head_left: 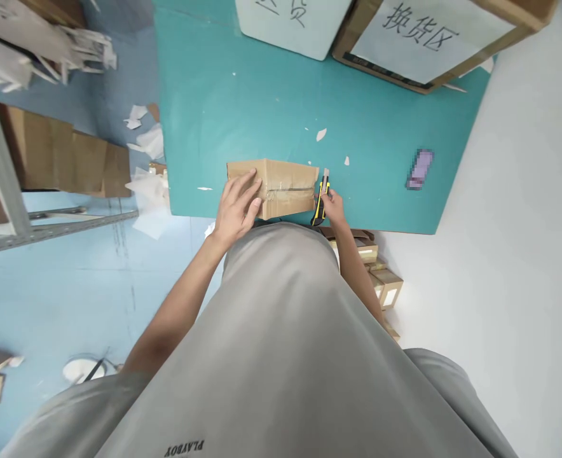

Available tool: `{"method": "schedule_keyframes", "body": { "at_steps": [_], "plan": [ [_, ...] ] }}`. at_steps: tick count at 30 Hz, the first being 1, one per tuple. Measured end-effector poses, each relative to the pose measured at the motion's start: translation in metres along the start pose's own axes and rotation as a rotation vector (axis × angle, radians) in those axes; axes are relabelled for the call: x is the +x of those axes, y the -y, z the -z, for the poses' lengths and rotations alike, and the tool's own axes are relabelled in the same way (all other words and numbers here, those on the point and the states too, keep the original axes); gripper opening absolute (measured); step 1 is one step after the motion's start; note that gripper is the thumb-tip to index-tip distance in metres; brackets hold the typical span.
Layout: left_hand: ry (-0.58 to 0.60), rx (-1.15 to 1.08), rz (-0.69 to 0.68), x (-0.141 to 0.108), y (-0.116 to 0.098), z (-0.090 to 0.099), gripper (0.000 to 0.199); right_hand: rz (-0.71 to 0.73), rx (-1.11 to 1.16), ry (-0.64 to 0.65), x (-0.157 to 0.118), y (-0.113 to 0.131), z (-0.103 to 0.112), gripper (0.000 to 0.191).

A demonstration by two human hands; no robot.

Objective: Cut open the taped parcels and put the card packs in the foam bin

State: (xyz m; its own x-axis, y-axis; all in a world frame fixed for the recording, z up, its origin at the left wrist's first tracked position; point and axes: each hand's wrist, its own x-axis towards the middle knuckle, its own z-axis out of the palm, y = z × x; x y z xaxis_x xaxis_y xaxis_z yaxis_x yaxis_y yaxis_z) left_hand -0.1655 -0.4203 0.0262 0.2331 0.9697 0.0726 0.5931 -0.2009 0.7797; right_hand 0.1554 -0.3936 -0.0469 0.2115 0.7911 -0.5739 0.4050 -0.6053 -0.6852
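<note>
A brown cardboard box [288,175] lies near the front edge of the green tabletop [243,108], with a dark line along its middle seam. My left hand [236,207] rests on the box's left end, fingers spread over the cardboard. In my right hand [333,207] is a yellow and black utility knife [320,202], just off the box's right end. The knife's tip points away from me. Fingers of the right hand close around the handle, which partly hides them.
A white bin [293,22] and a large labelled cardboard box [424,41] stand at the table's far side. A blurred purple object [420,168] lies right. Paper scraps [322,134] dot the table. Boxes [61,149] and a metal rack [11,146] are left; smaller boxes [386,286] sit below right.
</note>
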Motion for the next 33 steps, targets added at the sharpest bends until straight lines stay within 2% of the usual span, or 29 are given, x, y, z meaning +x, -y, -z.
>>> {"method": "schedule_keyframes", "body": {
  "at_steps": [2,5,9,11,14,17,22,24,27,33],
  "plan": [
    [-0.056,-0.023,0.083,-0.005,0.002,0.005,0.062,0.069,-0.020,-0.013,-0.007,0.004,-0.004,0.052],
    [-0.103,-0.114,0.181,-0.002,0.008,-0.003,0.069,0.173,-0.134,-0.077,-0.023,0.012,0.012,0.053],
    [-0.021,-0.312,0.223,0.014,0.023,-0.035,0.079,0.193,-0.350,-0.151,-0.034,0.021,0.047,0.054],
    [0.037,-0.348,0.219,0.022,0.031,-0.052,0.072,0.210,-0.483,-0.151,-0.036,0.027,0.059,0.053],
    [0.064,-0.374,0.226,0.028,0.041,-0.069,0.060,0.250,-0.675,-0.172,-0.042,0.043,0.068,0.052],
    [0.077,-0.425,0.243,0.028,0.046,-0.073,0.058,0.331,-0.843,-0.164,-0.056,0.071,0.062,0.055],
    [0.091,-0.496,0.264,0.026,0.045,-0.072,0.057,0.542,-1.169,0.212,-0.069,0.122,0.027,0.052],
    [0.090,-0.503,0.272,0.026,0.043,-0.072,0.058,0.609,-1.271,0.318,-0.067,0.135,0.014,0.050],
    [0.085,-0.509,0.278,0.026,0.042,-0.074,0.058,0.653,-1.335,0.380,-0.060,0.146,0.003,0.047],
    [0.046,-0.535,0.294,0.025,0.044,-0.080,0.060,0.658,-1.377,0.445,-0.056,0.156,0.001,0.044]
  ]
}}
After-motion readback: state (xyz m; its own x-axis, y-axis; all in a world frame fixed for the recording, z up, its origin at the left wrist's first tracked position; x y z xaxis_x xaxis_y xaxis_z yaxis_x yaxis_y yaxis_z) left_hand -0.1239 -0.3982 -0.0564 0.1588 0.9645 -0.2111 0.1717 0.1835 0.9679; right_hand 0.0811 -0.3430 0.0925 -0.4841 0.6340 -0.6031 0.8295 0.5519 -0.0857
